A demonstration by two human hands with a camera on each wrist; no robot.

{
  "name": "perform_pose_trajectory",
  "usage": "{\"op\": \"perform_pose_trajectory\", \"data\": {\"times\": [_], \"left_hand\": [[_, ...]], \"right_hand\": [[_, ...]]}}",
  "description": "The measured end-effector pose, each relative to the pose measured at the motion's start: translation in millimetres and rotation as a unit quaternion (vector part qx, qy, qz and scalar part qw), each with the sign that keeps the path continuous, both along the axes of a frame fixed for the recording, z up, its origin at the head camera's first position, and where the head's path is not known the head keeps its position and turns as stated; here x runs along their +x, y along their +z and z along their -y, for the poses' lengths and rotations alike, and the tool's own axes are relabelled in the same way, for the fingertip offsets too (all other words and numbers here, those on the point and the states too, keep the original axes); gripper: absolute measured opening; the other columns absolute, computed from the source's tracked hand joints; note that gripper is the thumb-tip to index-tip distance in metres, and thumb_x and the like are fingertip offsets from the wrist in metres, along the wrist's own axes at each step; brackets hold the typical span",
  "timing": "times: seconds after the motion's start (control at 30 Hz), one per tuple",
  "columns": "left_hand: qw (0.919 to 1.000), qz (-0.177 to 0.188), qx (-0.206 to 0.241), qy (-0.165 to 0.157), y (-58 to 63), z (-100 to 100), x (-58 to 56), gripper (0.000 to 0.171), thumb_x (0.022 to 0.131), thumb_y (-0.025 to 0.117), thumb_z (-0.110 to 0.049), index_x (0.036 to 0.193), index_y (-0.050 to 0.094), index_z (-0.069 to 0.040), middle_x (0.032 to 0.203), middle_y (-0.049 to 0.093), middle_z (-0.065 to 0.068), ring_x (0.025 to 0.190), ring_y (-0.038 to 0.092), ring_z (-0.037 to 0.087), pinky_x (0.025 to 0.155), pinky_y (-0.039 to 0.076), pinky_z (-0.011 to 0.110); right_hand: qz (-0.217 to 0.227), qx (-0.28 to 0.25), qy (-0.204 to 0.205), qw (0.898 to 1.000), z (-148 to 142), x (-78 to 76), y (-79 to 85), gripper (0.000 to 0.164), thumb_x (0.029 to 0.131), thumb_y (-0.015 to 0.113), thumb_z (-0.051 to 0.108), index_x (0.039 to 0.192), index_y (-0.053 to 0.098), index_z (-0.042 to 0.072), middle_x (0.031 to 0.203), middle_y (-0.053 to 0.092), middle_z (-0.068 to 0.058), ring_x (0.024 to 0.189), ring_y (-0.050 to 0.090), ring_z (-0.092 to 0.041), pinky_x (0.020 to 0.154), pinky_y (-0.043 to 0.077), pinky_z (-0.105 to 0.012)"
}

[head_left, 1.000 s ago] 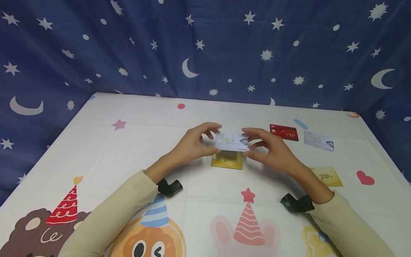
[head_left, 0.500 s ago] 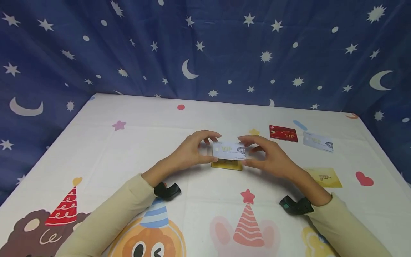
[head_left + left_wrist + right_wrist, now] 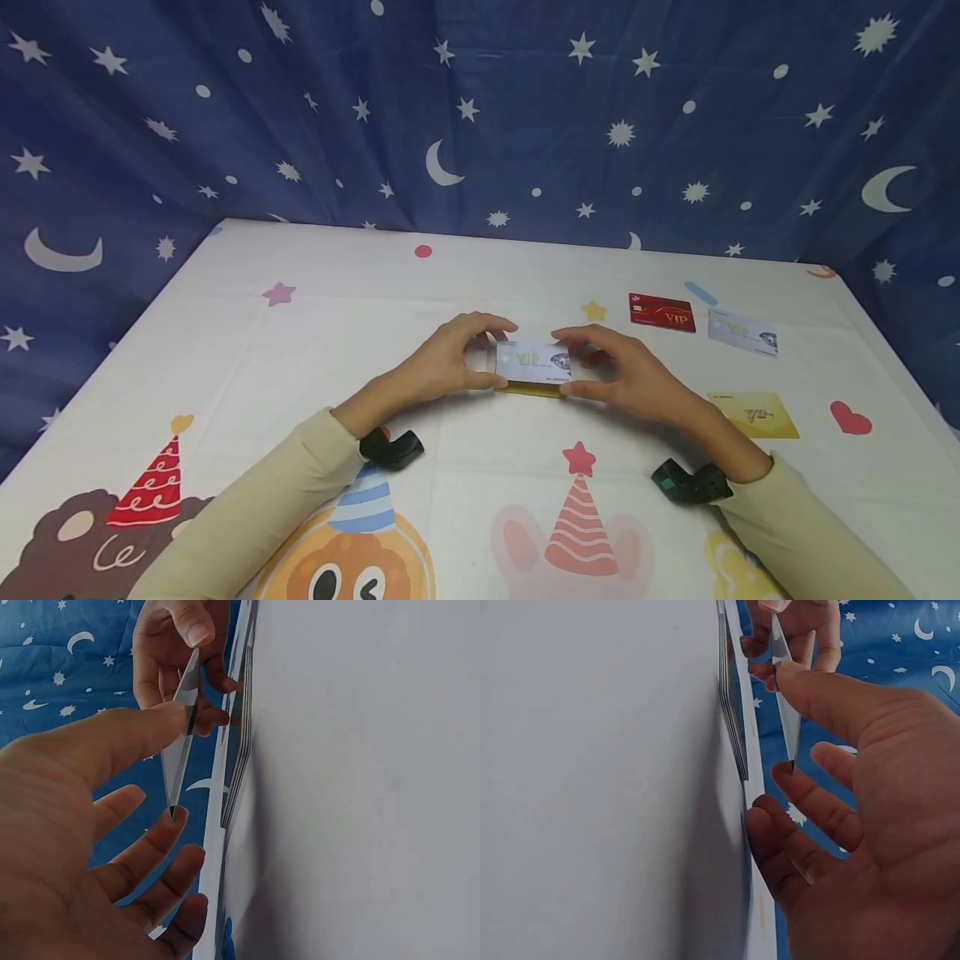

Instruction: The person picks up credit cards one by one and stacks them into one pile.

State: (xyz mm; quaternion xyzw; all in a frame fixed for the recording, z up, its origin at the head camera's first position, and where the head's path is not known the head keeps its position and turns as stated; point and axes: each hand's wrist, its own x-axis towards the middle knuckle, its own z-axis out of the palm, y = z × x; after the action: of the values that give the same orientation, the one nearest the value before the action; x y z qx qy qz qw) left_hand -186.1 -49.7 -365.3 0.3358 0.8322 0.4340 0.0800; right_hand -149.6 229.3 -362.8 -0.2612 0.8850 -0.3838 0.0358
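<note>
A silver VIP card (image 3: 532, 362) is held level between both hands in the head view. My left hand (image 3: 444, 360) pinches its left end between thumb and fingers. At the opposite end, my right hand (image 3: 628, 372) pinches it the same way. Below it on the table lies a stack of cards topped by a gold card (image 3: 534, 389), now mostly covered from above. Both wrist views show the held card (image 3: 180, 746) edge-on, with a gap between it and the card stack (image 3: 733, 712).
Right of the hands lie a red VIP card (image 3: 662, 312), another silver VIP card (image 3: 742, 332) and a gold VIP card (image 3: 756, 415). The white tablecloth (image 3: 360, 283) has printed cartoon shapes. Behind the table hangs a blue starry curtain (image 3: 525, 108).
Both hands have brought the silver card nearer to the person and down over the stack, hiding more of the gold card. The other cards have stayed in place.
</note>
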Motion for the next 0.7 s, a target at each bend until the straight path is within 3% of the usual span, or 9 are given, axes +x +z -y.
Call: {"op": "perform_pose_trajectory", "data": {"times": [0.7], "left_hand": [[0.9992,-0.028,-0.019,-0.02,-9.9,-2.2,1.2,0.063,0.072,0.085,-0.019,0.129,0.057,-0.014,0.113,0.058,0.0,0.107,0.047,0.018,0.096,0.036,0.037]], "right_hand": [[0.012,0.051,-0.003,0.999,0.7,2.0,-3.3,0.064,0.074,0.084,0.025,0.132,0.056,0.021,0.125,0.055,0.004,0.106,0.055,-0.014,0.092,0.045,-0.037]]}}
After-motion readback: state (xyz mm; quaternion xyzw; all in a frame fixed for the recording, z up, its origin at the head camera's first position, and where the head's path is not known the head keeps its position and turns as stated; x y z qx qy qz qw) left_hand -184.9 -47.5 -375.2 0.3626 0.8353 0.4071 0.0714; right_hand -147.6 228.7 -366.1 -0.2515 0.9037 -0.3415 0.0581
